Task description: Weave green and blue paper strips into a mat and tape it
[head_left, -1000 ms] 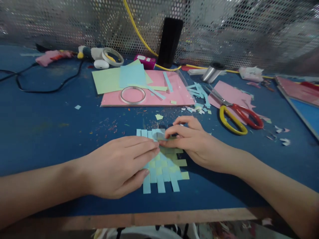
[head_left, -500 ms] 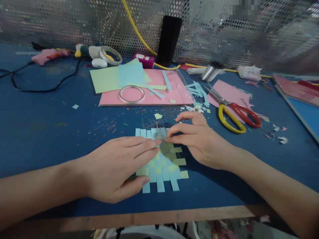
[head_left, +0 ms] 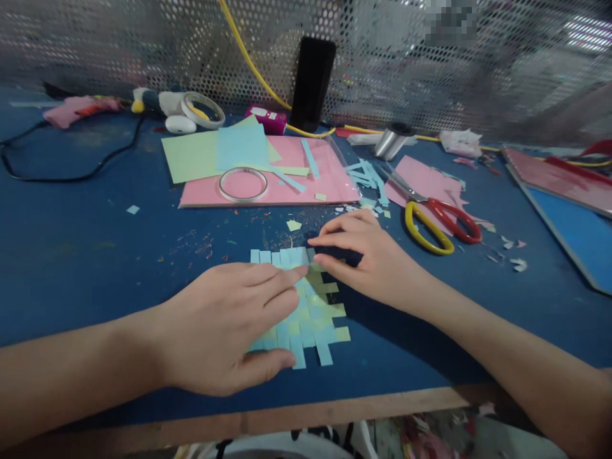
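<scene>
A woven mat [head_left: 310,312] of light blue and pale green paper strips lies on the blue table, with loose strip ends sticking out along its edges. My left hand [head_left: 234,325] rests flat across its left half, fingers stretched out and pressing on the strips, hiding much of the weave. At the mat's far right corner is my right hand [head_left: 363,258], its fingers curved and the thumb and index tips a little apart. Those tips are close to the end of a blue strip [head_left: 299,256]; nothing gripped shows between them.
Red-and-yellow-handled scissors [head_left: 430,223] lie on the right beside pink paper [head_left: 415,182]. Behind the mat are a pink packet [head_left: 205,194] with green and blue sheets, a tape roll [head_left: 243,185], another tape roll [head_left: 203,109] and a phone [head_left: 313,83]. Paper scraps [head_left: 368,178] are scattered around.
The thumb and index fingertips of my right hand have parted slightly at the mat's far edge. My left hand stays pressed on the mat. The whole view has shifted a little.
</scene>
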